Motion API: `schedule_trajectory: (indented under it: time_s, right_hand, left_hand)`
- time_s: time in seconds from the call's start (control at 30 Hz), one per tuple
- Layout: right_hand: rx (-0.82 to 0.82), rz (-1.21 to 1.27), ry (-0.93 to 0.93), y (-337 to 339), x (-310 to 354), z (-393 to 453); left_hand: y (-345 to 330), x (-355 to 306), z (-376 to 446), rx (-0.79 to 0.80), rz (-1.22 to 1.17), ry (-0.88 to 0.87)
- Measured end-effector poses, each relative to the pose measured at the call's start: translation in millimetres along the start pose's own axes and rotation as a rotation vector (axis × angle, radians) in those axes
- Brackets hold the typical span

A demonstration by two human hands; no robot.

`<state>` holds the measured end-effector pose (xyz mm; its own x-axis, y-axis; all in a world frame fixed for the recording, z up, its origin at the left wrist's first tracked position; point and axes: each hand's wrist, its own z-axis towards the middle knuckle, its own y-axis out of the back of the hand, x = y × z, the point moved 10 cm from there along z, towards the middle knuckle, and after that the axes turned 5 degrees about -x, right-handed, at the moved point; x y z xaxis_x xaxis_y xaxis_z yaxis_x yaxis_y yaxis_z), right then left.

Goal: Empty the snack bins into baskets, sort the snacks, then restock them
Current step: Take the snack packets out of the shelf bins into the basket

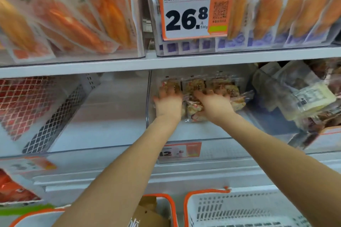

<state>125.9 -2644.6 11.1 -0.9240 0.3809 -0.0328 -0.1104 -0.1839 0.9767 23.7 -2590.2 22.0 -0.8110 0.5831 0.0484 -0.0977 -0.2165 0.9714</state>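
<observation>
Head view: the left hand and right hand are laid side by side, fingers spread, on a pile of clear snack packets at the back of a clear bin on the middle shelf — nothing is pinched. A white basket with orange rim is seen below.

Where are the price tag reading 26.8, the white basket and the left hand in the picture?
price tag [186,14]: head view, on the big black digits.
white basket [239,210]: head view, on its slotted white wall.
left hand [168,103]: head view, on the back of the hand, over the snack packets [195,86].
</observation>
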Motion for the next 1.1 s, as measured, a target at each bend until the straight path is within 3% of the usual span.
schedule_trajectory:
  time_s: [0.1, 0.2, 0.4, 0.5, 0.6, 0.77, 0.9, 1.0, 1.1]
  right_hand:
    - [-0.041, 0.058, 0.009, 19, -1, -27]
    - [-0.233, 0.075, 0.055, 61, 3, -56]
    - [-0.667, 0.267, 0.174, 138, 18, -137]
    - [-0.709, 0.343, 0.297, 155, 51, -178]
    - [-0.627, 0.395, 0.421, 146, 102, -212]
    - [-0.269, 0.391, 0.603, 73, 193, -245]
    - [0.065, 0.409, 0.547, -18, 233, -281]
    - [0.258, 0.341, 0.529, -85, 236, -313]
    - [0.349, 0.352, 0.38, -122, 217, -324]
  left_hand:
    - [15, 0, -23, 0.007, -0.075, -0.057]
    - [46, 1, -47, -0.106, -0.085, -0.088]
    - [146, 11, -137, -0.646, -0.197, -0.243]
    - [164, 44, -195, -0.713, -0.287, -0.228]
    - [149, 89, -247, -0.582, -0.341, -0.109]
    - [72, 151, -320, -0.144, -0.346, 0.114]
    - [2, 157, -346, 0.154, -0.126, 0.094]
    - [-57, 152, -371, 0.322, -0.115, 0.093]
    - [-95, 165, -391, 0.299, -0.148, 0.165]
